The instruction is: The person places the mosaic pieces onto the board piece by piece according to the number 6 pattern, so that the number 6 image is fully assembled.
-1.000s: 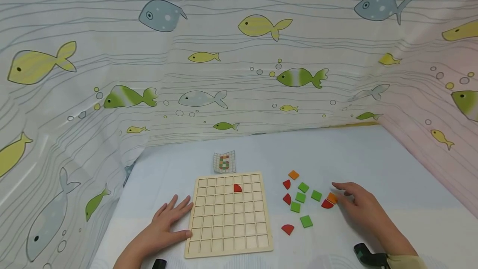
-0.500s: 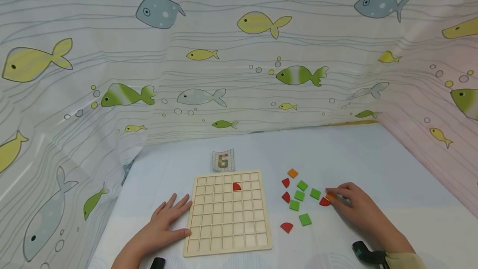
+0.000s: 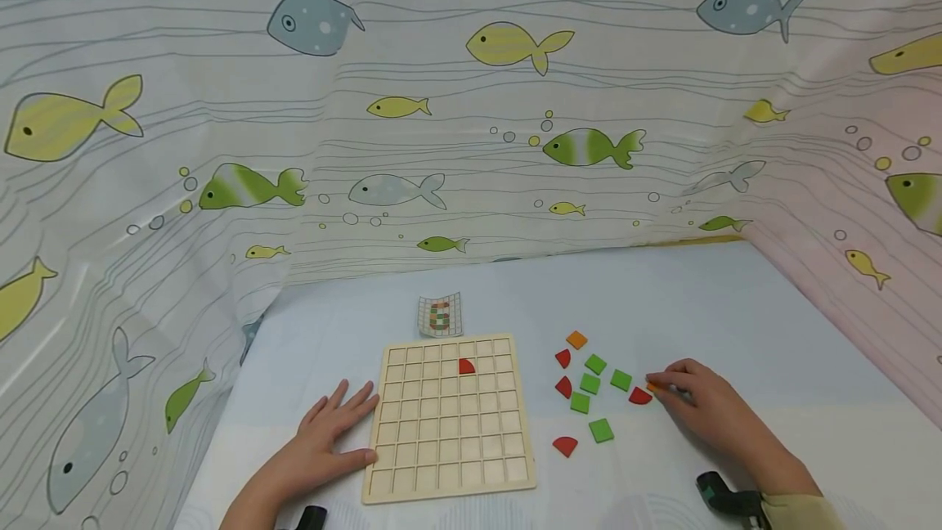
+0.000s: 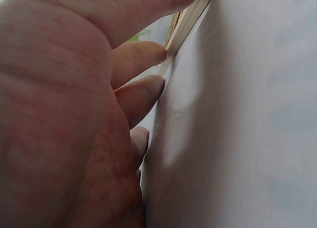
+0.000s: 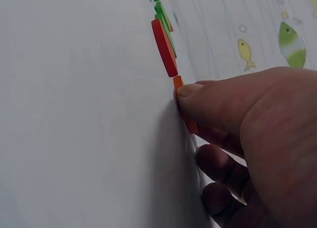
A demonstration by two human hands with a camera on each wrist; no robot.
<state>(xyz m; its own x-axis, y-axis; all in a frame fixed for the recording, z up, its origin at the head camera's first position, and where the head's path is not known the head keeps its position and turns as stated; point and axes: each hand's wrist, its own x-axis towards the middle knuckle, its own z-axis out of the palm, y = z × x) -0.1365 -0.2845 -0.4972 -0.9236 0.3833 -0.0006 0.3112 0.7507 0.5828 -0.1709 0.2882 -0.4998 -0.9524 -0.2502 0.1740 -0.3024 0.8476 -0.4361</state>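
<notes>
With its fingers spread, my left hand [image 3: 324, 436] touches the left edge of a wooden grid board [image 3: 450, 432]. In the left wrist view the fingertips lie against that board's side [image 4: 185, 25]. A red quarter-round tile [image 3: 467, 366] sits in one of its upper cells. My right hand [image 3: 699, 395] pinches an orange square tile [image 5: 188, 123] between thumb and fingers, low over the table; the head view shows only its corner. Just left of it lies another red quarter-round tile [image 3: 640, 396], also seen in the right wrist view.
Several green square tiles [image 3: 590, 384], more red quarter-round tiles [image 3: 565, 446] and another orange square tile [image 3: 576, 340] lie scattered right of the board. Behind it rests a small gridded pattern card [image 3: 440, 316]. A fish-print curtain [image 3: 486, 145] encloses the table.
The right hand has moved left to the orange tile, and its thumb and fingers have closed on it. That tile has shifted slightly away from the red one. The left hand stays put.
</notes>
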